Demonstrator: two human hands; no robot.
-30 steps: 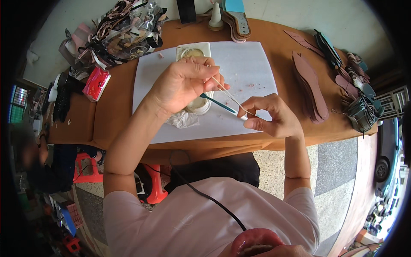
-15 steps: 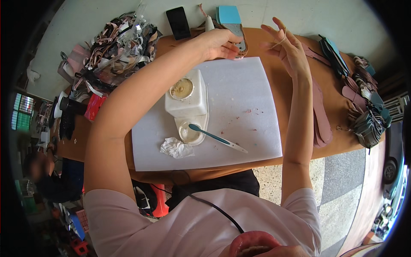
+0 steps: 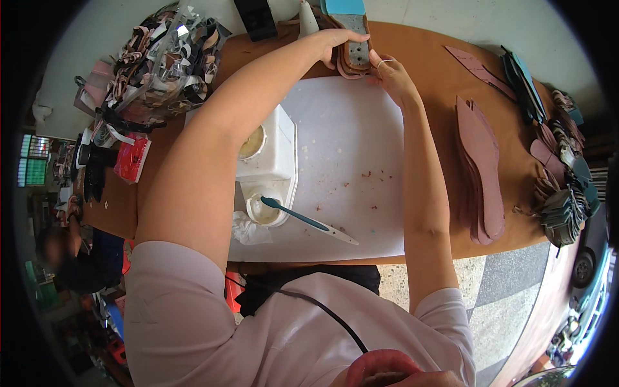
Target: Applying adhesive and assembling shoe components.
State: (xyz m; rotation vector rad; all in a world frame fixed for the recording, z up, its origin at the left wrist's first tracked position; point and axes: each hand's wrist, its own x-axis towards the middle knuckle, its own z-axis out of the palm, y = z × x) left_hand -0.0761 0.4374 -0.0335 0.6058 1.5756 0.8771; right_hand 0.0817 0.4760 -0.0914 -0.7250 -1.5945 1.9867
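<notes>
At the far edge of the table, both hands are on a stack of shoe insoles (image 3: 356, 51), grey and speckled on top with brown and pink layers below. My left hand (image 3: 332, 44) grips its left side, thumb along the top. From the right, my right hand (image 3: 393, 76) closes on the near end, and a thin pale band, like a rubber band, loops round its fingers. Some fingertips are hidden by the stack. Nearer me, a white glue container (image 3: 274, 155) stands on a white sheet (image 3: 348, 142). A teal-and-white brush (image 3: 309, 218) rests in its small cup.
Pink insoles (image 3: 478, 174) are piled at the right, near bundles of teal and pink pieces (image 3: 564, 216). A heap of straps (image 3: 167, 71) fills the back left. A phone (image 3: 256, 18) and a white bottle (image 3: 307, 19) stand behind. Crumpled tissue (image 3: 248, 231) lies by the cup.
My right hand has come left and inward from mid-air, with the band on its fingers, onto the insole stack. My left hand now grips the stack's side. The view has shifted.
</notes>
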